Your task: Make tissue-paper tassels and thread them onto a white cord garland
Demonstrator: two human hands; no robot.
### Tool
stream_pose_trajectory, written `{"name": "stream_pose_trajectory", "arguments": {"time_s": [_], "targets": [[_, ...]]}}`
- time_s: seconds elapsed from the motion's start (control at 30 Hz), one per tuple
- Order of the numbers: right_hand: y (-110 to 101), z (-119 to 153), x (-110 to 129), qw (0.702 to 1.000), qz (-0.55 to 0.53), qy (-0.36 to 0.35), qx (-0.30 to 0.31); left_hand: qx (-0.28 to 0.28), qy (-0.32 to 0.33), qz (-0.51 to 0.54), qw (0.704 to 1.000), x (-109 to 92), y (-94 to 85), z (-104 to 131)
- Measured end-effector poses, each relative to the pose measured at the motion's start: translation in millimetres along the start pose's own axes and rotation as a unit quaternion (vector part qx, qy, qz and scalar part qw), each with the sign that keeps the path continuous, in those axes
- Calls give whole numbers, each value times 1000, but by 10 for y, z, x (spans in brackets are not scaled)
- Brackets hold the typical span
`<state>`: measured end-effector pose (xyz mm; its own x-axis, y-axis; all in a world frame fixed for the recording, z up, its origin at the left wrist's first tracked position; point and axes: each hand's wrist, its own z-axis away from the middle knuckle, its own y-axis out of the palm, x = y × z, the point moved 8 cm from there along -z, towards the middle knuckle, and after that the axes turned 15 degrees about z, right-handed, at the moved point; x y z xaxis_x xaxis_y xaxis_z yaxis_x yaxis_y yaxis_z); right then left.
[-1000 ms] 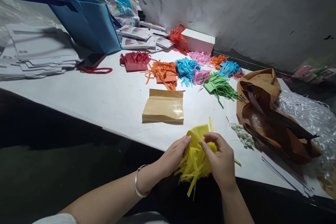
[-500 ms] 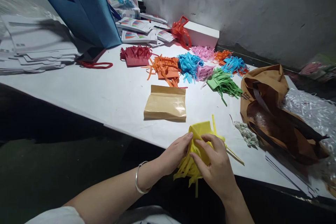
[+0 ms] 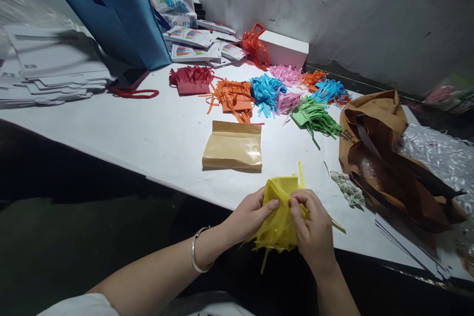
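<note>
A yellow fringed tassel sheet [image 3: 277,229] is held between my two hands at the table's front edge, its cut strips hanging down. My left hand [image 3: 254,215] grips its left side, thumb across the front. With thumb and fingertips together, my right hand [image 3: 313,219] pinches the sheet near its middle right. Loose yellow strips lie on the table by the right hand. Just beyond my hands is a tan paper sheet [image 3: 232,148] with folded edges. Farther back lie fringed bundles: dark red [image 3: 192,81], orange [image 3: 237,98], blue [image 3: 267,91] and green [image 3: 316,118].
A brown fabric bag [image 3: 374,153] slumps at the right, beside a crumpled pale scrunchie-like band [image 3: 348,189]. A blue bag [image 3: 122,19] stands at back left, near stacked white packets [image 3: 55,64]. A white box [image 3: 284,48] rests against the wall.
My right hand has closed from spread fingers into a pinch on the yellow sheet. The left thumb has moved across the front, and the sheet has opened wider.
</note>
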<state>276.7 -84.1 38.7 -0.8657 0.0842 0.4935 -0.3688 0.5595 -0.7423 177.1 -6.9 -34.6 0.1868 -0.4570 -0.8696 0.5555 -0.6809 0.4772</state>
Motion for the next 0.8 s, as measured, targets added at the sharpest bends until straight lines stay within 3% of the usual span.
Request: {"name": "stream_pose_trajectory", "arguments": {"time_s": [0.1, 0.17, 0.33, 0.47, 0.8], "targets": [[-178, -4, -29, 995, 50, 19, -82, -2, 27, -133, 991, -73, -20, -7], [-214, 11, -3, 994, 55, 19, -95, -3, 34, -177, 984, -112, -8, -3], [-113, 58, 225, 995, 64, -43, -64, -8, 39, -213, 976, -166, 43, 27], [-68, 75, 296, 994, 84, -45, -54, 7, 53, -215, 975, -188, 98, 47], [-94, 254, 145, 998, 42, 6, -37, 1, 59, -276, 959, -239, 135, 43]]}}
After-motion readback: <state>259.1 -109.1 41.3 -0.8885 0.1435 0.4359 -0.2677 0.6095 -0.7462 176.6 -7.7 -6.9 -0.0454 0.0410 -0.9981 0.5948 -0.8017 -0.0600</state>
